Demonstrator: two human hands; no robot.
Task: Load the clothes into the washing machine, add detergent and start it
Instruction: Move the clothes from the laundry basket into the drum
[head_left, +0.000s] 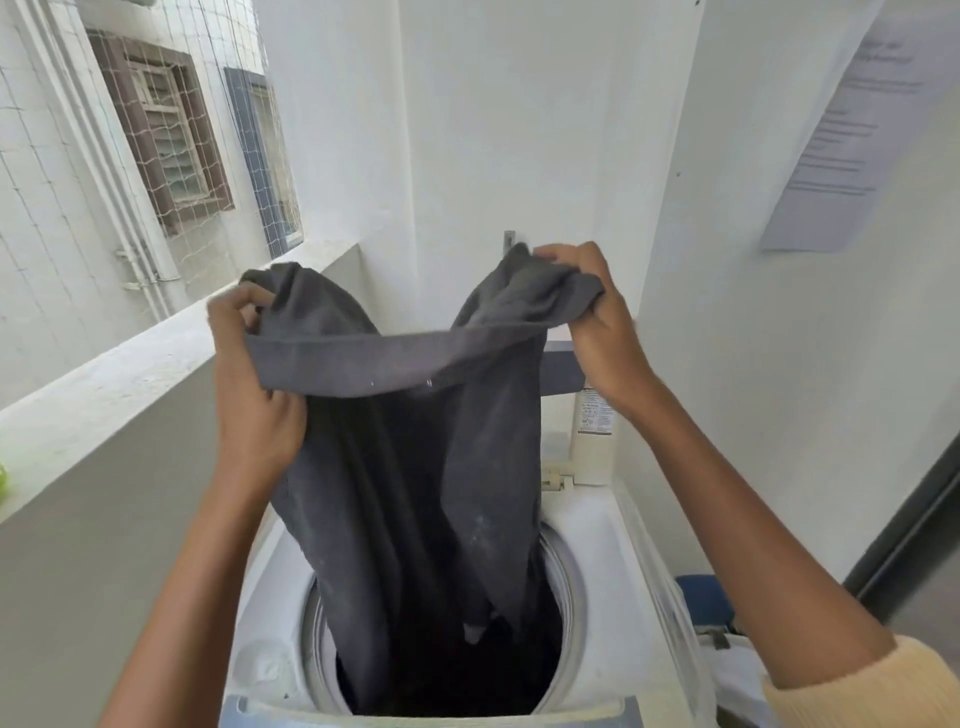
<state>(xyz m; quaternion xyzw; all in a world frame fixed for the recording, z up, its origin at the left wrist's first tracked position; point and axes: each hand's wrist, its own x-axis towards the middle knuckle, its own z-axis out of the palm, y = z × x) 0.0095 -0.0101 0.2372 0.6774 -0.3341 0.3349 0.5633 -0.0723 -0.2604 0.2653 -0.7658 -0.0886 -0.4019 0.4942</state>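
Nearest me is the yellow sleeve (857, 686) on my right arm, low in the corner. Both arms reach up over the washer (608, 545). Between my hands hangs the garment (405, 478), dark grey, its band stretched across and two long parts trailing down into the drum (571, 597). The drum's bottom is too dark for me to read. My left hand (254, 400) has its fingers curled round one end of the band. My right hand (597, 332) grips a bunch of cloth at the other end.

I judge the cloth soft, limp and light: it sags and folds wherever it is not held, and it looks neither slippery nor fragile. The band is the sensible place to hold, since it keeps the rest hanging straight over the opening. Letting go there should drop everything inside, though a trailing end might catch on the rim.

The washer is a white top-loader with its lid (592, 447) standing up behind the opening. A pale ledge (104, 379) runs along the left, with netting (62, 182) beyond it. A white wall (493, 130) closes the back, and a printed sheet (841, 130) is stuck up on the right.
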